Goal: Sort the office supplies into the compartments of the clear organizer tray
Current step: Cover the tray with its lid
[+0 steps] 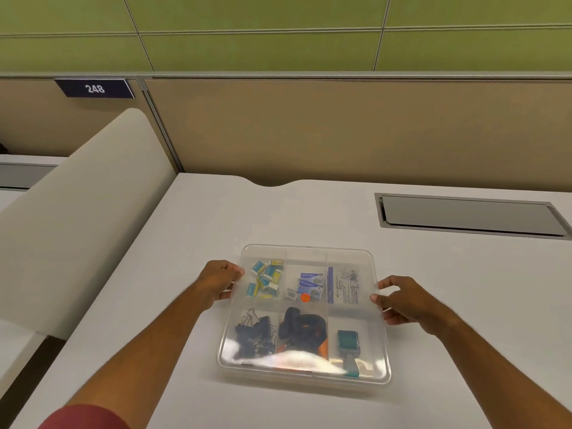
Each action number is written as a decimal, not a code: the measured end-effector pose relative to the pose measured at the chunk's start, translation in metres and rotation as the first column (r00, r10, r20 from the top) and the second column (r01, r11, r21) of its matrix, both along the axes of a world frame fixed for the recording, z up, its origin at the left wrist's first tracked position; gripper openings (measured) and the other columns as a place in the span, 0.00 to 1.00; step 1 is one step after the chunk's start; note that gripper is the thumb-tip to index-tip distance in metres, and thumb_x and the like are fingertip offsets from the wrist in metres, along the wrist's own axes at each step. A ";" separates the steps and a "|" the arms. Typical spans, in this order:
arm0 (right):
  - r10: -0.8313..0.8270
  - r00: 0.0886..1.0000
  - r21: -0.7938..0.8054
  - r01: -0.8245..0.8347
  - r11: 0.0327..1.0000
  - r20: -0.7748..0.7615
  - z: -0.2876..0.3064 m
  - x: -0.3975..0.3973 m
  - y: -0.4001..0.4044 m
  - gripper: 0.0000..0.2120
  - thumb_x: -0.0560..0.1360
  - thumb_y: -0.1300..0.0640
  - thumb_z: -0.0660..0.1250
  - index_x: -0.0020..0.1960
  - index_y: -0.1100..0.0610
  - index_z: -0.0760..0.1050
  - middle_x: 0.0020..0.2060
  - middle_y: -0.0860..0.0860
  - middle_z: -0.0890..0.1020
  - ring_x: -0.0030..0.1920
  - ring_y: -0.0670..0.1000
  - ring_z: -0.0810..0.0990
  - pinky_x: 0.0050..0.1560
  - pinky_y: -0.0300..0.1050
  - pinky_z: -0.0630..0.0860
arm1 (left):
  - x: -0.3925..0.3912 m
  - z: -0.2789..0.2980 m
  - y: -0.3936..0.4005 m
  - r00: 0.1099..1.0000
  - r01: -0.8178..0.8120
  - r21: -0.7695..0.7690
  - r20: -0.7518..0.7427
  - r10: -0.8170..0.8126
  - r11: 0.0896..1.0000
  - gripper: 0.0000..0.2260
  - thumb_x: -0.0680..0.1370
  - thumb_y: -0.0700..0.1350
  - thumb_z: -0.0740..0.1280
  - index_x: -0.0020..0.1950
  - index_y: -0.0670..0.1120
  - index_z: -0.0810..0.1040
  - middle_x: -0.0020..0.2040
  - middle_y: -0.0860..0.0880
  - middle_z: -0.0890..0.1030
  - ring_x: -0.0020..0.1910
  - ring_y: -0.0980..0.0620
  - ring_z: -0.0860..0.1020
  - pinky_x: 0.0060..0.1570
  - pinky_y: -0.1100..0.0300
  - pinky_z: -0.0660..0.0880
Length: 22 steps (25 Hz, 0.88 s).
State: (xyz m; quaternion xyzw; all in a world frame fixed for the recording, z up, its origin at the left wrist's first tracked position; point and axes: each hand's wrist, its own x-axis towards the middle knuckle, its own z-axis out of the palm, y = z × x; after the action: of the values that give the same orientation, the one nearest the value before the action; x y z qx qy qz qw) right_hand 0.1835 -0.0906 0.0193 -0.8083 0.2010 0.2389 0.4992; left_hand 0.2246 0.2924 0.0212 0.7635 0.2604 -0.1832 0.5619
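Curled fingers of the left hand (218, 281) grip the left wall of the clear organizer tray (381, 342); the right hand (399, 300) pinches its right rim; both forearms reach forward; the tray, holding sorted supplies, sits on a white desk (309, 212); behind stand a tan partition (340, 128) and green wall panels (278, 32).
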 end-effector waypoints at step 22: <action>-0.234 0.959 -0.004 0.237 0.971 0.161 -0.001 0.060 0.023 0.16 0.79 0.48 0.62 0.50 0.61 0.77 0.44 0.57 0.81 0.43 0.57 0.81 0.35 0.44 0.76 | 0.057 -0.018 -0.016 0.987 -0.161 0.023 -0.017 0.161 0.987 0.12 0.76 0.52 0.69 0.43 0.43 0.75 0.50 0.41 0.80 0.45 0.45 0.78 0.39 0.54 0.76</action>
State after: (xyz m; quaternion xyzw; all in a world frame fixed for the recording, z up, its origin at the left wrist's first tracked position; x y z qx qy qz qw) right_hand 0.2438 -0.0671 0.0183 -0.8009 0.2579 0.1100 0.5292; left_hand 0.2811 0.2762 0.0033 0.7443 0.3287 -0.1417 0.5639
